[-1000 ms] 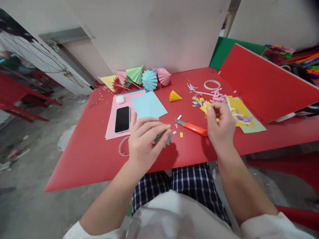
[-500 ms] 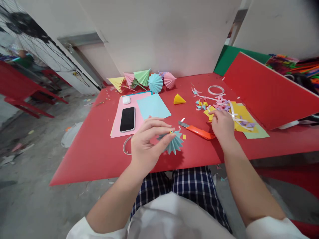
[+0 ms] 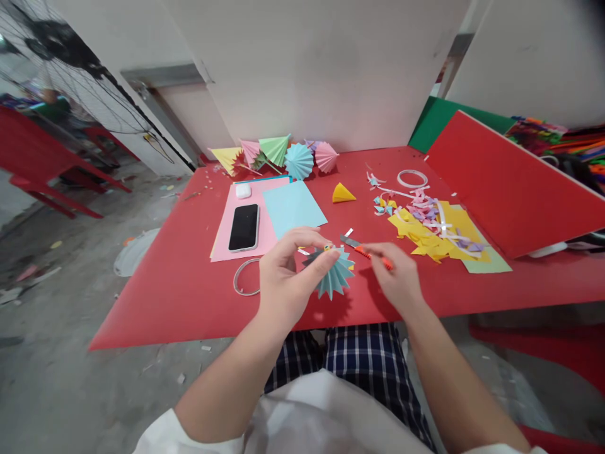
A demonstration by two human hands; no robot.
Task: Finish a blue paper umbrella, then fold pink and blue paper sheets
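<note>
My left hand (image 3: 288, 271) pinches the tip of a light blue pleated paper umbrella (image 3: 334, 277) between thumb and fingers. A tiny yellow piece (image 3: 327, 248) shows at that tip. Close by on the right, my right hand (image 3: 394, 274) has its thumb and fingers pressed together; whatever is between them is hidden. Under its fingertips lies an orange utility knife (image 3: 362, 251), blade pointing left, its handle partly covered by the hand. A folded yellow paper cone (image 3: 343, 193) rests farther back.
Several finished paper umbrellas (image 3: 299, 161) stand along the wall. A phone (image 3: 244, 227) and white case (image 3: 242, 190) lie on pink paper, beside a blue sheet (image 3: 293, 208). Yellow scraps (image 3: 420, 236) and tape rolls (image 3: 412, 179) lie around. A red board (image 3: 515, 183) leans at right.
My right hand has moved left from the yellow paper scraps to above the knife, near the blue umbrella. My left hand still holds the umbrella's tip.
</note>
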